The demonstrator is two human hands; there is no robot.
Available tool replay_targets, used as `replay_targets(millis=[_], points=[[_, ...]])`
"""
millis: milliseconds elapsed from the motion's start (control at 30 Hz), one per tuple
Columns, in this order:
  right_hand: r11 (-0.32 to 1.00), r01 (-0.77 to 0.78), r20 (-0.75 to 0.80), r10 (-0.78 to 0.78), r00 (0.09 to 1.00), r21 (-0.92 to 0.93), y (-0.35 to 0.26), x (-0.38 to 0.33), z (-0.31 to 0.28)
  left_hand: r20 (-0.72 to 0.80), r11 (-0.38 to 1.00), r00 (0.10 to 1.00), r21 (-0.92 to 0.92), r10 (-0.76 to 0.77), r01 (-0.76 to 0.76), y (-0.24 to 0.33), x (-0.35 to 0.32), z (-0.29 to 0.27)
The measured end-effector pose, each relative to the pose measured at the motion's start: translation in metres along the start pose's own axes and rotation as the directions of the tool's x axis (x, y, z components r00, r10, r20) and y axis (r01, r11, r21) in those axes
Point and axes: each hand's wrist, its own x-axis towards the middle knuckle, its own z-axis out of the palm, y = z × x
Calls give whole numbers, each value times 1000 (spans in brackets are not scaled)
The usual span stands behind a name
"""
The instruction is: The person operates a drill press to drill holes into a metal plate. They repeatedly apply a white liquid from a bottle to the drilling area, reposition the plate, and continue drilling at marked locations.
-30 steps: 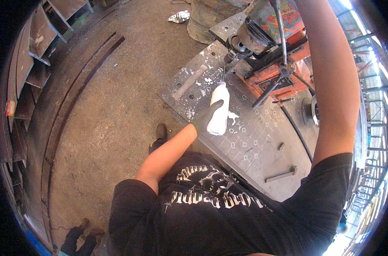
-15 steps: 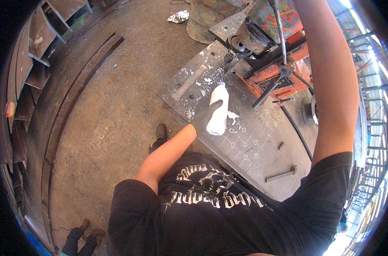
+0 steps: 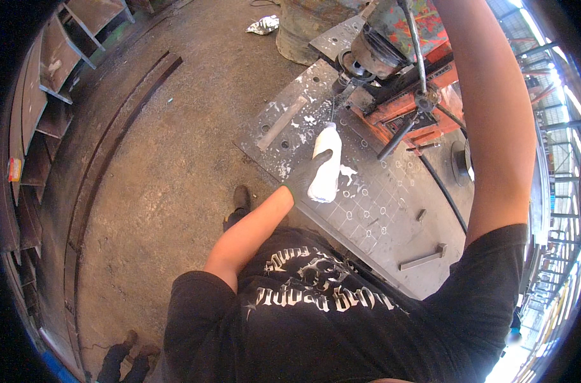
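Note:
My left hand [image 3: 312,173], in a dark glove, is closed around a white plastic bottle [image 3: 327,167]. Its capped end points away from me toward the drill head [image 3: 355,66] of an orange drilling machine [image 3: 402,105]. A thin line, spout or stream, runs from the cap toward the drill; which one I cannot tell. The bottle is over a grey steel plate [image 3: 392,223] marked with a white grid and small circles. White liquid is splashed on the plate around the drill. My right arm [image 3: 501,127] reaches up past the machine, its hand beyond the top edge.
A flat metal strip [image 3: 283,124] lies on the plate's left part. An L-shaped metal piece [image 3: 423,258] and a small block [image 3: 421,215] lie nearer me. A black cable [image 3: 445,195] trails off the machine. Steel beams [image 3: 121,137] stretch along the floor; another person's legs [image 3: 124,364] show lower left.
The view has shifted slightly. My left hand keeps the bottle in nearly the same place, and my right arm stays raised.

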Motion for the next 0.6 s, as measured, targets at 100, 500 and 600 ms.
replay_targets(millis=[100,500,600], points=[[1000,4,2,-4,1000,25,3,2,2,-13,1000,1000,-26,14,-15,13,-15,12],[1000,28,-2,-28,1000,-14,4,6,3,3,997,997,11,-77,77,-12,13,-16],[999,35,-8,-35,999,-13,3,6,4,-1,998,998,24,-60,60,-15,17,-19]])
